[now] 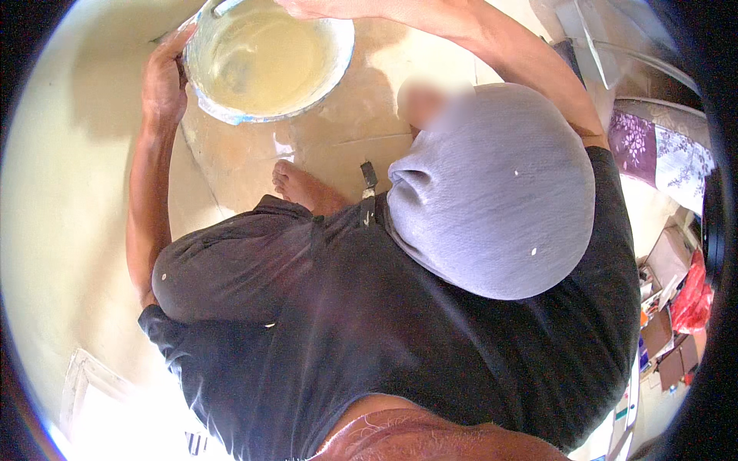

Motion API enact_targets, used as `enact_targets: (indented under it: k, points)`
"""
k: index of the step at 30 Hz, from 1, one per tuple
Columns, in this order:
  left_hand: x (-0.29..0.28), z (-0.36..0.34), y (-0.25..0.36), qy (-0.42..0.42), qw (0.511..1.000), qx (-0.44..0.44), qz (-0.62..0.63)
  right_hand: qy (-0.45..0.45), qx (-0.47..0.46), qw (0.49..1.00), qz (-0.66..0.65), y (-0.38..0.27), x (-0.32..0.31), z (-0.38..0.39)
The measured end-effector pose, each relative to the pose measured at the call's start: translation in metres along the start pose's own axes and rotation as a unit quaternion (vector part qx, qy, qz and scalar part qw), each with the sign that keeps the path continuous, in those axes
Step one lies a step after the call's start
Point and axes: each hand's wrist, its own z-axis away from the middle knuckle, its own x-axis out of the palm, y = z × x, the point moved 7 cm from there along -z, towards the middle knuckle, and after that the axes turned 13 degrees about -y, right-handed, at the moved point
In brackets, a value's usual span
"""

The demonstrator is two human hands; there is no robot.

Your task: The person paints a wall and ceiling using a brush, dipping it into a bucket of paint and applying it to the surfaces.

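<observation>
A round white bucket [347, 46] with blue smears on its rim stands on the tiled floor at the upper left. Inside it is a pale yellowish, creamy liquid [277, 65] with swirl marks on its surface. My left hand [163, 86] is closed on the bucket's left rim. My right hand [327, 7] reaches over the bucket's far side and is cut by the top edge of the picture. Its fingers do not show, so what it holds, if anything, is hidden.
My bare foot [300, 184] and bent knees, in dark and grey cloth [492, 192], are close below the bucket. A pale wall [54, 192] runs along the left. At the right are a purple floral cloth [635, 146], a red plastic bag [692, 296] and several boxes.
</observation>
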Motion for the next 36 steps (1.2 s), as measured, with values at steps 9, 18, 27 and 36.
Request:
enact_targets:
  k: [9,18,27,36]
  points:
    - [-0.008,0.000,-0.008,0.033,0.999,0.001,0.028,0.118,-0.073,0.987,0.087,-0.018,-0.002,0.042]
    - [-0.001,-0.005,0.006,0.033,0.999,0.014,0.015,-0.035,-0.001,0.999,0.005,-0.004,0.011,0.036]
    - [-0.004,-0.005,0.002,0.047,0.999,-0.001,0.001,0.192,-0.029,0.959,0.206,0.013,-0.009,0.024]
    - [-0.006,-0.009,-0.011,0.054,0.995,0.009,0.087,0.424,0.089,0.897,-0.090,0.095,-0.040,0.113]
